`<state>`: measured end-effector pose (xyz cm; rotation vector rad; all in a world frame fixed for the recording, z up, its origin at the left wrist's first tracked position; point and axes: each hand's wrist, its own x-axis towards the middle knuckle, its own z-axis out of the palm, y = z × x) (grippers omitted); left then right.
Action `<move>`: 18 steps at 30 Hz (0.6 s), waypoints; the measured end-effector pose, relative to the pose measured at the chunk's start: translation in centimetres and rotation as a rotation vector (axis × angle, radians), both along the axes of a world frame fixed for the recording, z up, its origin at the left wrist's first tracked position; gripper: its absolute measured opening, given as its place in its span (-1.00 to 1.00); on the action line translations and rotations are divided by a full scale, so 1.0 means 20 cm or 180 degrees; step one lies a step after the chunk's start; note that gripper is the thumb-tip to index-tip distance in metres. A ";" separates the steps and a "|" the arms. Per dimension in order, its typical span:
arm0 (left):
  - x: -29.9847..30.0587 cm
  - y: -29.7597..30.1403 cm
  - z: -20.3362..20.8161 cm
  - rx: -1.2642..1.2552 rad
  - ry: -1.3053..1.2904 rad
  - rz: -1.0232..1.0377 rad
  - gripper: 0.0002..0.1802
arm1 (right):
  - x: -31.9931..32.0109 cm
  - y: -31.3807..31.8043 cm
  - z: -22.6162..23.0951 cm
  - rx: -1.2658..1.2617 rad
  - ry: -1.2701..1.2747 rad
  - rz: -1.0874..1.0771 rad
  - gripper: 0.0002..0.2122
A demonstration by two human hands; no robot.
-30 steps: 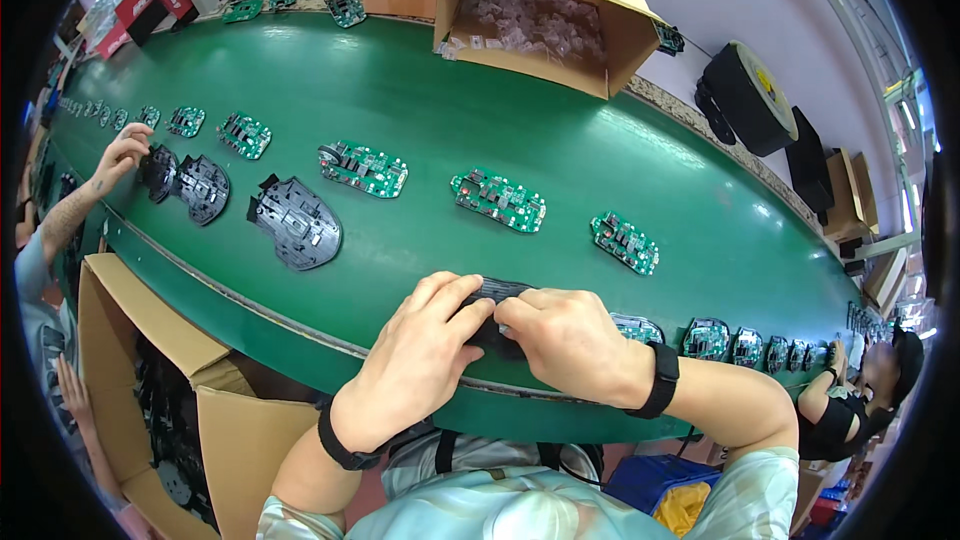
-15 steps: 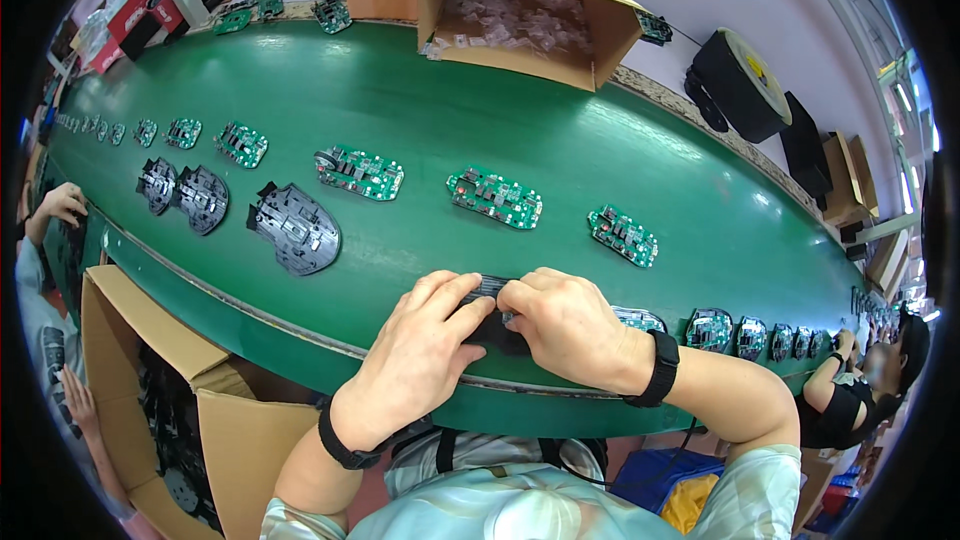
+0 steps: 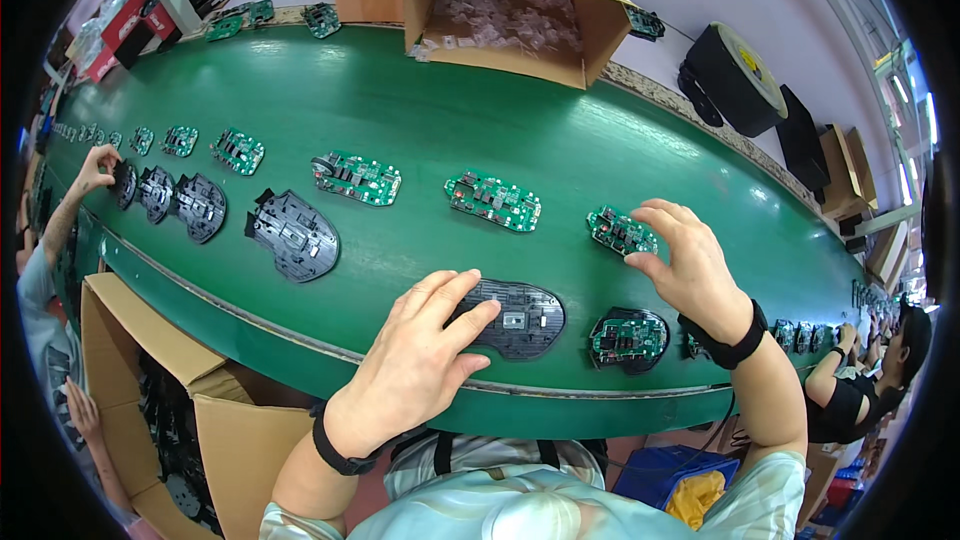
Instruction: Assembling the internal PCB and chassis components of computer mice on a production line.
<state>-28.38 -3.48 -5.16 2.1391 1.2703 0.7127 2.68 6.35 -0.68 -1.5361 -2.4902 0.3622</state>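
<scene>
At the near edge of the green belt (image 3: 420,110), the left hand (image 3: 415,365) lies flat with its fingers spread, fingertips pressing down on the left end of a dark plastic shell (image 3: 515,318) that rests inside-up on the belt. It pins the shell without gripping it. The right hand (image 3: 690,265) hovers open, thumb and fingers loosely apart, holding nothing, just beside a green circuit board (image 3: 621,231) farther back on the belt. To do this well, the board is best taken by its edges, not by its parts, while the left hand keeps the shell steady and flat; the board should go down level into the shell, as in the finished one (image 3: 629,338) to the right.

Across the belt stands an open brown cardboard box (image 3: 575,35), tipped toward the worker and filled with small clear plastic pieces. Far left, at the back, lie red and black cartons (image 3: 150,2). To the right of the brown box sits a black round drum with a yellow patch (image 3: 735,80), with more brown boxes (image 3: 850,180) at the right rim. Below the belt on the left is another open cardboard box (image 3: 185,390) holding dark shells.
</scene>
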 end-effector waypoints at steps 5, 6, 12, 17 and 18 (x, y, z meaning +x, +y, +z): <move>0.00 0.00 -0.02 -0.0070 0.0027 0.0083 -0.24 | 0.09 0.01 -0.12 -0.0073 -0.0171 -0.0033 -0.57; 0.00 0.00 -0.02 -0.0079 0.0017 0.0087 -0.22 | 0.10 0.01 -0.13 -0.0067 -0.0200 -0.0026 -0.58; 0.00 0.03 -0.04 -0.0098 -0.0295 0.0046 -0.12 | 0.08 -0.05 -0.07 0.0020 0.0296 0.0072 -0.67; 0.00 0.05 -0.03 -0.0189 -0.0428 0.0063 -0.01 | -0.16 -0.22 -0.01 0.0123 0.0729 0.1014 -0.59; 0.01 0.05 -0.03 -0.0211 -0.0447 0.0071 0.00 | -0.20 -0.24 -0.01 0.0139 0.0683 0.1157 -0.57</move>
